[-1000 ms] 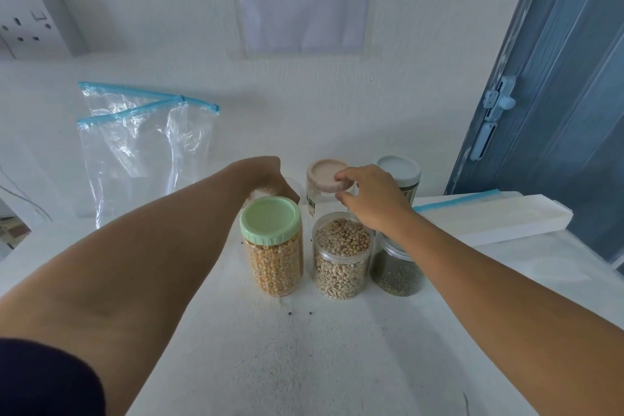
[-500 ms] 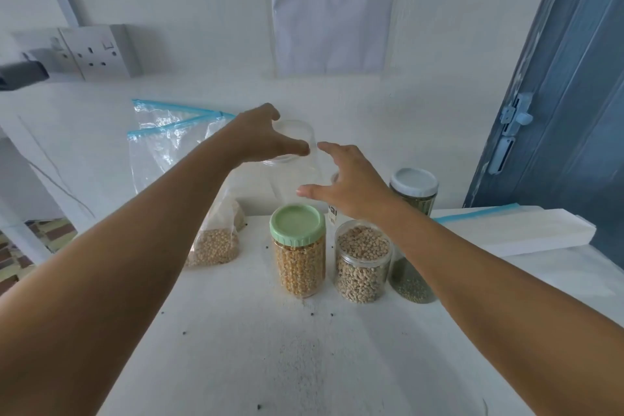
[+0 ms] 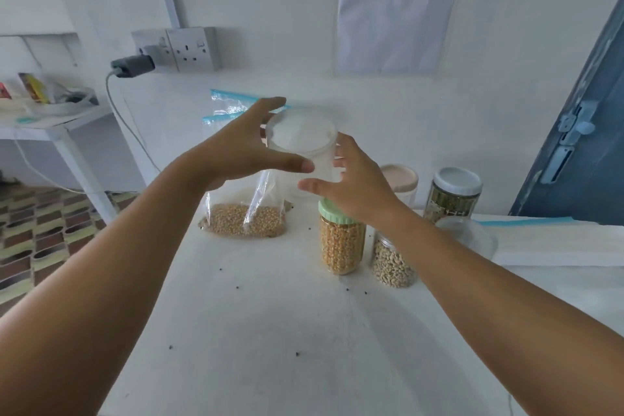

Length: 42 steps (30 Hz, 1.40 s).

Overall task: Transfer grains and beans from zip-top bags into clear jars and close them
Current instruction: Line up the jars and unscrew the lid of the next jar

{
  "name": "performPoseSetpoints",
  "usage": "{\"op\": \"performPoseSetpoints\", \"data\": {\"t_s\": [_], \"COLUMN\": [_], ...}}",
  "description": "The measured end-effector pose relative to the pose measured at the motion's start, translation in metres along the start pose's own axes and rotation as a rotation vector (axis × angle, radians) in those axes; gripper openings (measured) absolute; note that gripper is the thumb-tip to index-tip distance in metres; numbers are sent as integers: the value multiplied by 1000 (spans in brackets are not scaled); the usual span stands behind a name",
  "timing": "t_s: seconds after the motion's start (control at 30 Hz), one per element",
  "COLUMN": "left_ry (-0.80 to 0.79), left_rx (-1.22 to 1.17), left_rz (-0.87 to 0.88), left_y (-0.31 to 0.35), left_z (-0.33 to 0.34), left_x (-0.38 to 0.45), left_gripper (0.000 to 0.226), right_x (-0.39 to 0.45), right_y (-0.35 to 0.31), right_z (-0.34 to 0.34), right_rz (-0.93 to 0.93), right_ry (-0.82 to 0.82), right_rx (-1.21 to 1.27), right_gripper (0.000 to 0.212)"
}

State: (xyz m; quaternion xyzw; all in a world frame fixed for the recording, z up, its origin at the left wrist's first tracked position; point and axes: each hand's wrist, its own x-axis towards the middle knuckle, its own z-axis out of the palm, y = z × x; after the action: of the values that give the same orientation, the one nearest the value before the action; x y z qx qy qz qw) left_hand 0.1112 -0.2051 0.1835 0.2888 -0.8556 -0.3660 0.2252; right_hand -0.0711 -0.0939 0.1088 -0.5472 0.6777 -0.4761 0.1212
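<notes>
Holding an empty clear jar upright above the tabletop, the left hand grips its left wall while the right hand, fingers spread, closes on its right wall, with the soybean bag below-left, nearer the left hand.

A white wall carries a double socket with a grey plug in it, and a printed paper sheet (text too small to read). A blue door stands at right. At left, a white side table stands over patterned floor tiles.
</notes>
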Motion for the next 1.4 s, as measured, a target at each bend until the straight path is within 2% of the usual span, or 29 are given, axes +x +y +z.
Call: {"op": "performPoseSetpoints", "data": {"t_s": [0.1, 0.2, 0.37, 0.47, 0.6, 0.7, 0.8, 0.97, 1.2, 1.4], "left_ry": [-96, -81, -89, -110, -167, -198, -216, -229, -206, -204], "left_rx": [-133, -231, -252, -219, -194, -192, -146, -148, -65, 18], "left_rz": [-13, 18, 47, 50, 39, 56, 61, 43, 74, 67], "left_y": [-37, -70, -125, -158, -188, -199, -213, -221, -208, -203], "left_z": [-5, -6, -5, 0, 21, 35, 44, 55, 63, 62], "left_x": [-18, -26, -41, -45, -49, -49, -47, -51, -51, -54], "left_gripper": [121, 105, 93, 93, 98, 93, 105, 120, 120, 122], "right_x": [-9, -18, -31, -38, -43, -41, -39, -43, -38, -37], "right_y": [-7, -13, -18, -21, -24, -22, -13, -2, 0, -2], "right_z": [15, 34, 67, 82, 101, 113, 122, 124, 115, 119], "right_rz": [6, 54, 179, 251, 251, 270, 337, 350, 347, 307], "right_ry": [-56, -88, -217, -213, -230, -249, -276, -291, -373, -307], "right_rx": [19, 26, 35, 53, -259, -439, -494, -470, -427, -442], "right_gripper": [95, 94, 92, 101, 108, 112, 119, 120, 118, 105]}}
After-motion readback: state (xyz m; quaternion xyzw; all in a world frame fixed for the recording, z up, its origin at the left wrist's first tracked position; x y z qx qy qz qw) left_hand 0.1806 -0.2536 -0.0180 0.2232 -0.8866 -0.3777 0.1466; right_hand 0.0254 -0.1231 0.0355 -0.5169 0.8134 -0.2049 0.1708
